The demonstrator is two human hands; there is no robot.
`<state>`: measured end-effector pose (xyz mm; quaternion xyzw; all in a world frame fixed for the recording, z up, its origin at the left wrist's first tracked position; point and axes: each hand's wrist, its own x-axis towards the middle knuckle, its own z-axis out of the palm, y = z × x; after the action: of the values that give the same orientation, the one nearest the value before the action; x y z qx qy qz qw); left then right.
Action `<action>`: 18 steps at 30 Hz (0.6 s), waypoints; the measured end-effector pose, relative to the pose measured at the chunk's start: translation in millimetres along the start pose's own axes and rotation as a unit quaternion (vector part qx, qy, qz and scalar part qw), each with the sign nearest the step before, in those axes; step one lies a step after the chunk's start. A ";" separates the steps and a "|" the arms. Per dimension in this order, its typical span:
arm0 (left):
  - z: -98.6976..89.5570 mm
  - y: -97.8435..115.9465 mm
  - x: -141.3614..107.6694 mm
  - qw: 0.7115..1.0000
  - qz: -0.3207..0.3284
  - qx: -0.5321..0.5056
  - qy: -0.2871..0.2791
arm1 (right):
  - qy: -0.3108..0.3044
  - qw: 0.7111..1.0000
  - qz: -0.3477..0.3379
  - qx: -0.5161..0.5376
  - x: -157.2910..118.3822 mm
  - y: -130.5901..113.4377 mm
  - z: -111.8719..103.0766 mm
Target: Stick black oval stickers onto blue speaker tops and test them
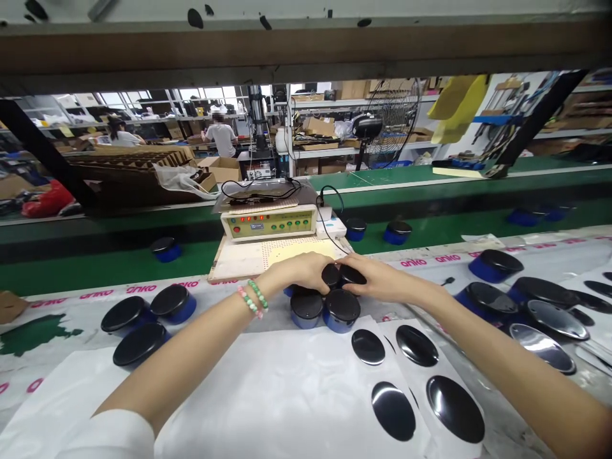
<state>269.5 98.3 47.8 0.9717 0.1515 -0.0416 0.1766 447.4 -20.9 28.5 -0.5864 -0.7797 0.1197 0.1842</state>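
My left hand [313, 270], with beaded bracelets at its wrist, is closed around a small round unit with a black top [331, 275]. Close beside it, my right hand [375, 277] grips a second black-topped round unit [352, 275], slightly tilted. Just in front of both hands stand two more blue round units with black tops, a left one [306, 307] and a right one [341, 308]. Sheets bearing glossy black discs [393, 410] lie nearer to me, right of centre. The fingers' far sides are partly hidden by the units.
A test box with red digits [270, 222] sits on a pegboard ahead. More blue units [173, 303] stand at left, and others [495, 265] at right. A green conveyor [201, 255] carries several units behind the bench. A shelf beam [306, 54] crosses overhead. People are in the background.
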 end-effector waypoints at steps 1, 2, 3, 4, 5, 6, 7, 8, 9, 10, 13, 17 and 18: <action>1.0 -0.5 0.3 1.000 -0.010 -0.004 0.014 | 0.005 1.000 0.001 0.006 -2.1 -0.1 0.1; 1.8 -0.5 -1.0 0.999 -0.019 -0.009 0.034 | 0.014 1.000 0.003 0.011 -5.9 -0.6 -0.3; 1.9 0.0 -3.4 0.998 -0.025 -0.016 0.057 | 0.023 1.000 0.005 0.017 -10.3 -1.2 -1.0; 1.2 1.0 -6.6 0.996 -0.026 -0.025 0.082 | 0.033 0.999 0.008 0.021 -14.6 -1.8 -1.9; -0.3 2.4 -10.3 0.993 -0.023 -0.036 0.108 | 0.043 0.999 0.013 0.025 -18.2 -2.5 -2.9; -2.3 4.5 -14.1 0.990 -0.017 -0.048 0.134 | 0.053 0.998 0.019 0.027 -20.6 -3.2 -3.8; -4.9 7.0 -18.2 0.985 -0.011 -0.062 0.160 | 0.061 0.997 0.024 0.028 -21.8 -3.8 -4.3; -7.7 10.0 -22.4 0.979 -0.007 -0.076 0.186 | 0.064 0.997 0.027 0.026 -21.7 -4.3 -4.3; -10.6 13.5 -27.2 0.973 -0.005 -0.091 0.213 | 0.062 0.997 0.027 0.024 -20.5 -4.7 -3.8; -13.3 17.1 -32.7 0.965 -0.006 -0.106 0.238 | 0.054 0.998 0.023 0.021 -18.4 -4.7 -2.7; -19.5 28.0 -56.4 0.946 -0.016 -0.149 0.289 | 0.022 1.000 0.006 0.010 -9.8 -2.7 1.6; -18.5 36.6 -99.5 0.889 -0.070 -0.338 0.301 | 0.032 0.999 0.018 -0.003 2.6 -9.2 1.4; -15.9 37.5 -109.8 0.871 -0.083 -0.380 0.300 | 0.047 0.999 0.022 -0.003 5.2 -16.9 0.1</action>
<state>177.1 39.8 89.9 0.7793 0.2817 0.2978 0.4740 431.4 -20.7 35.9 -0.6092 -0.7573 0.0938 0.2160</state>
